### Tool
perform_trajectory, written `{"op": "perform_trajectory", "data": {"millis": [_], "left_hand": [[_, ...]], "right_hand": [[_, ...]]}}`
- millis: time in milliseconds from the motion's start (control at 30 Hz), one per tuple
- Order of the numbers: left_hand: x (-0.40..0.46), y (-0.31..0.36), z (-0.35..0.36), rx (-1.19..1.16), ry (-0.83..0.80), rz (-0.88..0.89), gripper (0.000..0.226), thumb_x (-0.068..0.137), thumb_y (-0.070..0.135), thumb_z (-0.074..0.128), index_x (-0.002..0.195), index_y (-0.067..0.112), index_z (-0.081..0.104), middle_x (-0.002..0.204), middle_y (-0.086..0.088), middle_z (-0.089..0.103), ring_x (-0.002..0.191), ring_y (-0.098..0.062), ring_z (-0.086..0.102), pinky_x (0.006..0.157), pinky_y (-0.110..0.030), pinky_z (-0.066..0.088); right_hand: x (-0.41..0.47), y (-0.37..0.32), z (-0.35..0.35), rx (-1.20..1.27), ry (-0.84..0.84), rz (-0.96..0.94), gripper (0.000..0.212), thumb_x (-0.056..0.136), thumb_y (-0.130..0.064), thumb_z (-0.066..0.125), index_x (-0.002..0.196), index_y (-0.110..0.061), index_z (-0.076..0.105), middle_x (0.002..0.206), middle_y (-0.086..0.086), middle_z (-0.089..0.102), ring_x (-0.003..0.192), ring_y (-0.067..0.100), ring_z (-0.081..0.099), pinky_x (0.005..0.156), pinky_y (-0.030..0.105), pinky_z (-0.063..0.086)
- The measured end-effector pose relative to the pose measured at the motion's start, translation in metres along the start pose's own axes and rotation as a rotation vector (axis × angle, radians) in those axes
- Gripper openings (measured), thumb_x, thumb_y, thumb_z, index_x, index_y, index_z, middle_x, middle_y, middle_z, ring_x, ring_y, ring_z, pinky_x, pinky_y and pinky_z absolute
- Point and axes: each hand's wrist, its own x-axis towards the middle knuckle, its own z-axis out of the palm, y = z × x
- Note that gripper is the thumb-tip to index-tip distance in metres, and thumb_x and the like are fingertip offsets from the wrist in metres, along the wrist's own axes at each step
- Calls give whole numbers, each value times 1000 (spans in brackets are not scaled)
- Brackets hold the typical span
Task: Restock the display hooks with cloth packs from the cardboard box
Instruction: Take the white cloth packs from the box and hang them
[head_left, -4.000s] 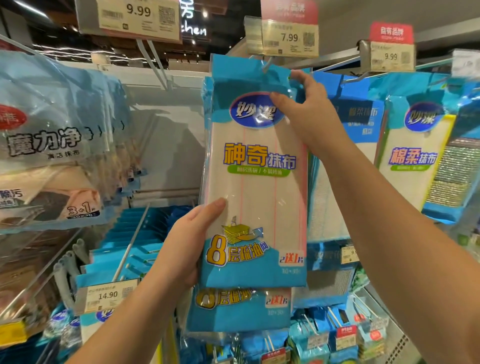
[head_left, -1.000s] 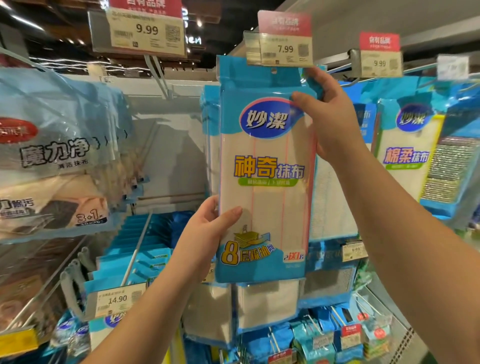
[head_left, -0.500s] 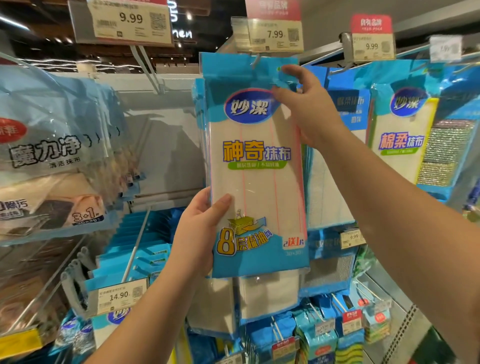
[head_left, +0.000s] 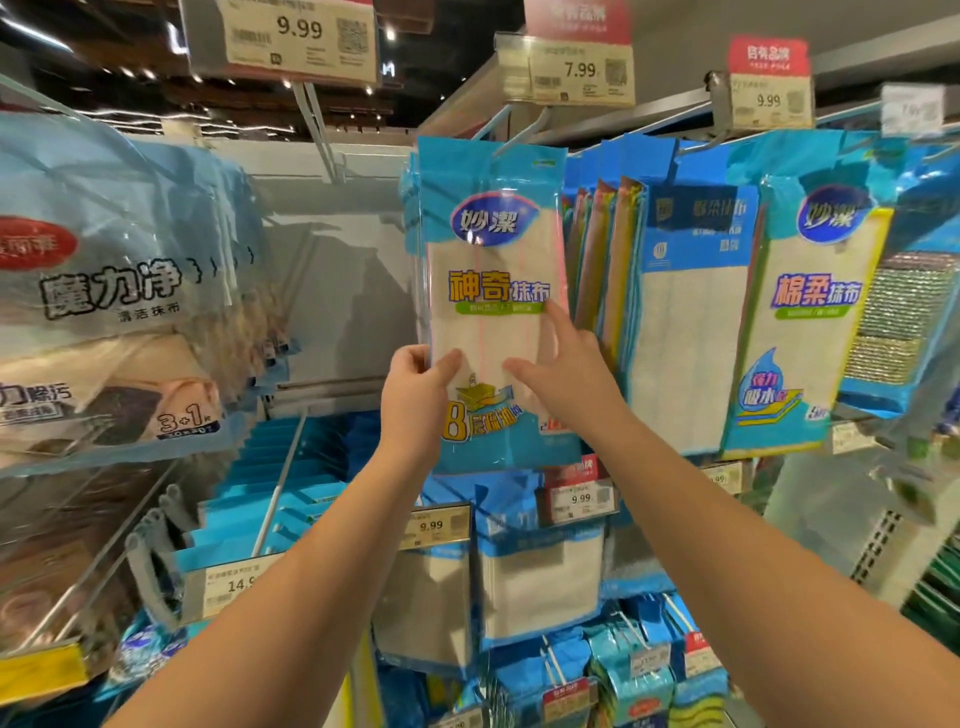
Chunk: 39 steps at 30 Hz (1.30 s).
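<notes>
A blue-and-white cloth pack (head_left: 493, 249) hangs on the display hook (head_left: 511, 137) under the 7.99 price tag (head_left: 579, 73), in front of other packs of the same kind. My left hand (head_left: 415, 395) pinches the pack's left edge at mid-height, thumb on the front. My right hand (head_left: 563, 374) lies against the pack's lower right front, fingers straight and spread. The cardboard box is out of view.
Grey cloth packs (head_left: 119, 291) hang close on the left. More blue packs (head_left: 810, 312) hang to the right under a 9.99 tag (head_left: 769, 98). Lower hooks carry packs and price tags (head_left: 436, 525). Behind the left hook is a bare stretch of back panel (head_left: 337, 301).
My right hand has left the pack's top corner and dropped to its lower front. The pack now hangs from the hook. My left hand keeps its hold on the left edge.
</notes>
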Motion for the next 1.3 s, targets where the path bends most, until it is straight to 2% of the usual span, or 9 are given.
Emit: {"op": "perform_trajectory", "data": {"millis": [333, 433, 567, 700, 800, 933, 1067, 1133, 1300], "left_hand": [[63, -19, 1, 400, 64, 7, 28, 87, 35, 65, 103, 13, 59, 93, -1, 65, 84, -20, 63, 67, -35, 50], [75, -21, 0, 467, 83, -35, 36, 85, 42, 67, 101, 11, 57, 92, -3, 63, 80, -20, 62, 66, -35, 51], [86, -21, 0, 528, 60, -55, 37, 87, 43, 66, 105, 13, 56, 102, -7, 67, 87, -25, 66, 74, -38, 56], [85, -16, 1, 578, 14, -81, 37, 88, 42, 66, 107, 13, 54, 107, -7, 65, 87, -24, 64, 73, -37, 54], [70, -13, -7, 633, 15, -98, 46, 90, 43, 66, 117, 8, 52, 111, -8, 62, 81, -20, 58, 55, -31, 40], [22, -9, -28, 642, 40, -73, 51, 93, 48, 61, 123, 8, 53, 111, -8, 62, 91, -25, 60, 65, -34, 44], [-67, -14, -64, 573, 66, 23, 24, 92, 36, 64, 103, 13, 63, 88, 1, 64, 85, -20, 61, 78, -35, 49], [-125, -23, -92, 578, 59, 26, 16, 93, 30, 66, 99, 16, 67, 85, 2, 64, 78, -15, 59, 71, -31, 46], [-291, -62, -181, 675, 83, -203, 14, 93, 26, 67, 102, 15, 69, 89, -1, 68, 76, -14, 56, 63, -20, 43]], "right_hand": [[63, 13, 33, -203, -122, 56, 94, 92, -32, 66, 158, -33, 0, 158, 29, 14, 136, 39, 42, 109, 40, 37], [75, 18, 46, -253, -109, 60, 93, 92, -31, 64, 157, -33, -3, 156, 25, 11, 117, 35, 56, 102, 37, 43], [80, 22, 56, -293, -94, 97, 100, 90, -34, 66, 155, -38, -10, 156, 14, 10, 136, 37, 37, 112, 45, 37], [77, 25, 50, -286, -80, 107, 103, 89, -33, 66, 153, -41, -14, 157, 15, 9, 130, 38, 46, 108, 50, 42], [59, 21, 36, -211, -124, 116, 96, 92, -28, 65, 157, -36, -6, 160, 18, 8, 130, 39, 47, 110, 46, 41], [7, 12, 13, -213, -188, 60, 79, 97, -33, 59, 158, -25, 10, 163, 11, 6, 141, 35, 33, 110, 43, 38], [-71, 8, -2, -228, -245, -74, 61, 95, -29, 60, 149, -17, 35, 148, 12, 40, 126, 28, 49, 98, 34, 40], [-118, 13, 1, -170, -310, -83, 53, 93, -24, 63, 142, -11, 47, 137, 12, 53, 118, 23, 56, 95, 28, 40], [-251, 36, 39, -233, -625, -86, 43, 94, -31, 63, 133, -14, 55, 128, 6, 60, 108, 22, 60, 87, 24, 39]]}}
